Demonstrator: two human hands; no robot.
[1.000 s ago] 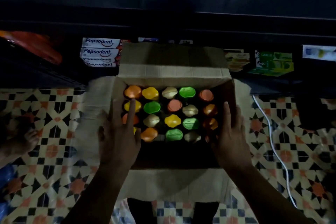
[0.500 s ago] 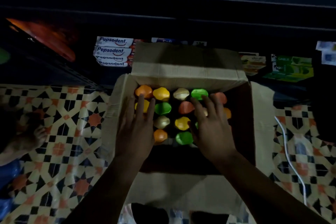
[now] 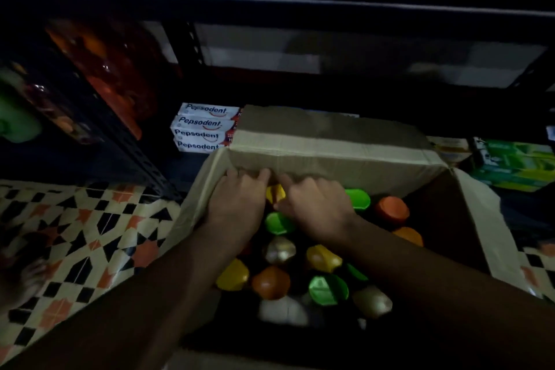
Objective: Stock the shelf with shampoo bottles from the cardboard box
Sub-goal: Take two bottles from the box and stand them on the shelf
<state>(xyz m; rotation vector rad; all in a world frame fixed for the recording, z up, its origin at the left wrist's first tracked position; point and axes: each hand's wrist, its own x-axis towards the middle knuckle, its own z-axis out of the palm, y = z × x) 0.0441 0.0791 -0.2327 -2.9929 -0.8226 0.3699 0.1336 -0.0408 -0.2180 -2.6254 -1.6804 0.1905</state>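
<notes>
In the head view, inside the cardboard box (image 3: 330,156) on the floor, the shampoo bottles (image 3: 327,288) are stood upright, caps up. The left hand (image 3: 237,204) and right hand (image 3: 315,207) are curled over the far row; what is held cannot be told. The shelf (image 3: 270,0) is seen beyond, so an upward, forward lift is judged needed.

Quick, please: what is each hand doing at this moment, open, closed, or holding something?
Left hand: fingers curled down among the bottles in the box; grip hidden, cannot be told.
Right hand: the same, cannot be told.
</notes>
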